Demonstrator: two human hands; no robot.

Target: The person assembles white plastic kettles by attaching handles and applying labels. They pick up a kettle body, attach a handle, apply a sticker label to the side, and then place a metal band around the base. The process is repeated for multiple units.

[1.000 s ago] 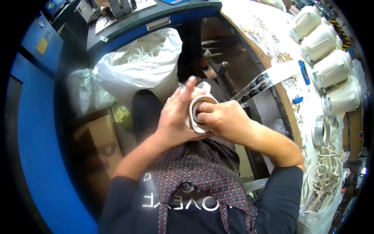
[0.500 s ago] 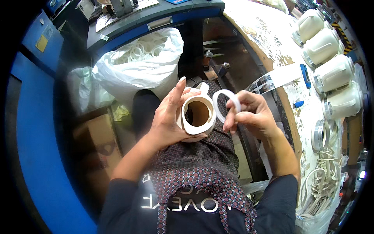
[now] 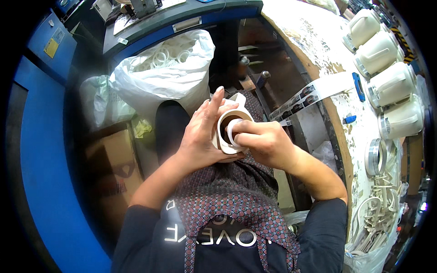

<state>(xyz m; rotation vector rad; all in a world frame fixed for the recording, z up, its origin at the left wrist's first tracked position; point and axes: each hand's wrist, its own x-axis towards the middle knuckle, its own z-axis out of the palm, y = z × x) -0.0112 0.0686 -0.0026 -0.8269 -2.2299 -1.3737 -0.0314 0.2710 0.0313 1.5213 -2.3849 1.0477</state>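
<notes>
My left hand (image 3: 200, 132) is wrapped around a cream plastic jug (image 3: 221, 145) on my lap, its round mouth turned up toward me and its handle or spout pointing away. Pinched in the fingers of my right hand (image 3: 266, 141) is a white plastic ring (image 3: 231, 132), tilted and partly inside the jug's mouth. My fingertips hide part of the ring, and the jug's lower body is covered by my left hand.
A white sack (image 3: 168, 77) full of similar rings stands ahead. To the right, a worn white table (image 3: 314, 41) bears several cream jugs (image 3: 389, 84), a blue utility knife (image 3: 358, 86), a label strip (image 3: 314, 93), a tape roll (image 3: 375, 157) and a bag of cream plastic parts (image 3: 378, 223). A cardboard box (image 3: 118, 159) is at left.
My right hand has moved left with the ring, from beside the jug into its mouth. The left hand keeps its hold on the jug. The label strip's hanging end has shifted.
</notes>
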